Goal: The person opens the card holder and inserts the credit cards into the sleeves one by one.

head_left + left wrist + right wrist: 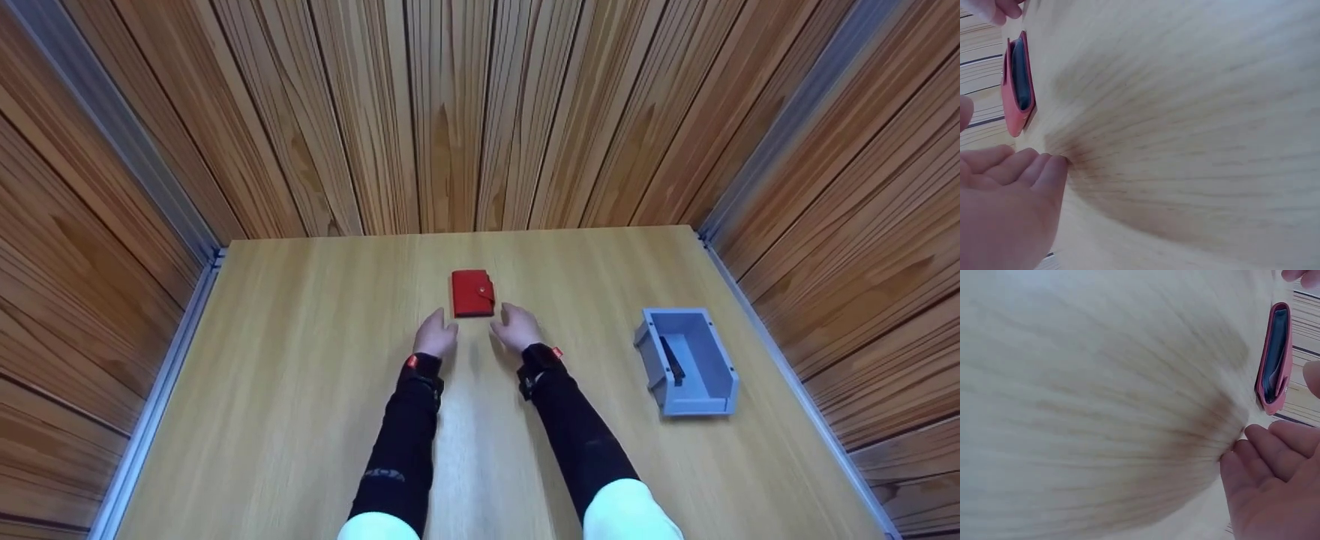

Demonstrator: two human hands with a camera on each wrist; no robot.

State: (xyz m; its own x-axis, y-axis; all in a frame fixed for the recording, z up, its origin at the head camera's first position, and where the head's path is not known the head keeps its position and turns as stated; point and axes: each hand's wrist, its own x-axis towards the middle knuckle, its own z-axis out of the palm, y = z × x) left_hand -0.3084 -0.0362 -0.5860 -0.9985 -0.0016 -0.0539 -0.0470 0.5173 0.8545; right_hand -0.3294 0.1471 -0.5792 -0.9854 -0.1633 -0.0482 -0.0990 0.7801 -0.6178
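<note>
A red wallet (472, 293) with a snap strap on its right side lies on the table in the head view. My left hand (436, 335) is just to the near left of it, apart from it, with relaxed fingers and nothing held. On the near right, my right hand (517, 328) mirrors it, also holding nothing. Both wrist views show the wallet's open end: the left one has the wallet (1017, 84) beyond the fingertips, and in the right one the wallet (1275, 360) stands past the fingers, its lining dark blue.
A blue-grey plastic bin (690, 364) stands on the right part of the table, with a slim black object (672, 361) inside. Wood-plank walls (450, 120) rise behind and at both sides of the wooden table (300, 375). Metal rails (161, 397) run along its side edges.
</note>
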